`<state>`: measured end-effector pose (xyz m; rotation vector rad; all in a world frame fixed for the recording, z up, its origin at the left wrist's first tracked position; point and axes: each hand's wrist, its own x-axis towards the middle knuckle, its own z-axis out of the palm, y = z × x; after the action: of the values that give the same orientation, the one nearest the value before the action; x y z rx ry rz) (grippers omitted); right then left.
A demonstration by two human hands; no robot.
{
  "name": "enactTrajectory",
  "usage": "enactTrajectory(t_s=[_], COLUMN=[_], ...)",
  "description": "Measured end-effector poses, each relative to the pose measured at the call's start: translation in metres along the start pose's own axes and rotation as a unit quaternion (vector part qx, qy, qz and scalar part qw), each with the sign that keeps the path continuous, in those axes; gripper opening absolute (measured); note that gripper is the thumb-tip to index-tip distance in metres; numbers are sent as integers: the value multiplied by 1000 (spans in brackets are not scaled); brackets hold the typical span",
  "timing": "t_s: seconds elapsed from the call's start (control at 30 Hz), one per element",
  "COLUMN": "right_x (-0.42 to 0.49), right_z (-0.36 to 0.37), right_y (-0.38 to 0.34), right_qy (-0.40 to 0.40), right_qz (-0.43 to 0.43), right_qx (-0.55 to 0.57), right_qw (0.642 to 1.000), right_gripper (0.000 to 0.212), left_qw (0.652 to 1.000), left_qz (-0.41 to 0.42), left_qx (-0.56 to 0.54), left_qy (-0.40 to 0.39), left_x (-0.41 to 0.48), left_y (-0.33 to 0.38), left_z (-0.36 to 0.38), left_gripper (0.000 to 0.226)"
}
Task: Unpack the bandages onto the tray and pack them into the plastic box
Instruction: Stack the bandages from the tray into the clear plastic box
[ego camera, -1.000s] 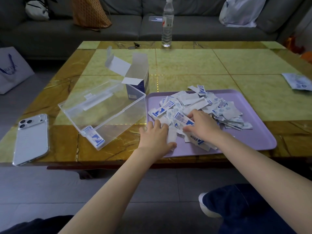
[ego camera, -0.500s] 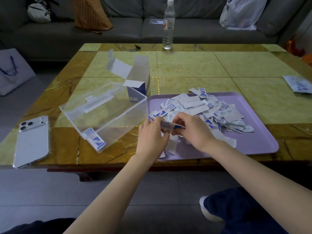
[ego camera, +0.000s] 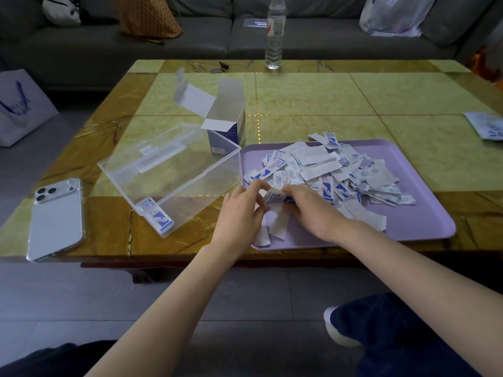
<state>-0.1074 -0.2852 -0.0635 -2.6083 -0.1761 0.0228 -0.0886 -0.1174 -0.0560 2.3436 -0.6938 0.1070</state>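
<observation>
We see both hands over the near left corner of the tray (ego camera: 413, 229). The left hand (ego camera: 239, 210) pinches one end of a bundle (ego camera: 274, 198) of bandages; the right hand (ego camera: 313, 210) curls its fingers round the other end. Behind them a loose pile (ego camera: 326, 167) of bandages covers the middle of the tray, and a few strips lie by its near rim. The box (ego camera: 190, 164) stands open just left of the tray, touching it, with a few bandages (ego camera: 156, 216) in its near corner. An open carton (ego camera: 226, 115) stands behind the box. We see a phone (ego camera: 57, 219) at the left of the desk (ego camera: 313, 99) and a bottle (ego camera: 275, 34) at its far edge.
</observation>
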Motion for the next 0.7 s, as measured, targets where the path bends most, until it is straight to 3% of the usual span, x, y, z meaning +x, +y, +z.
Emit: enactTrajectory(t_s=[0.13,0.27,0.4,0.57,0.7], right_x=[-2,-4,-8,-14,-14], right_z=[-3,-2,5,18,30], right_y=[-7,-12,-18,-13,-18], right_qy=[-3,6,18,86,131], right_qz=[-22,-42,-70,1,85], right_qx=[-85,-169,-195,-27,176], right_qw=[996,985,978,996,972], right_gripper=[40,40,46,52,42], left_qw=[997,996,982,937,930], left_qz=[1,0,15,34,32], left_qx=[69,91,177,331,337], left_qy=[18,-17,-58,-104,-140], left_x=[0,0,-4,-10,-7], left_y=[-4,-2,1,5,8], left_z=[-2,3,11,12,12], left_gripper=[29,59,46,41,43])
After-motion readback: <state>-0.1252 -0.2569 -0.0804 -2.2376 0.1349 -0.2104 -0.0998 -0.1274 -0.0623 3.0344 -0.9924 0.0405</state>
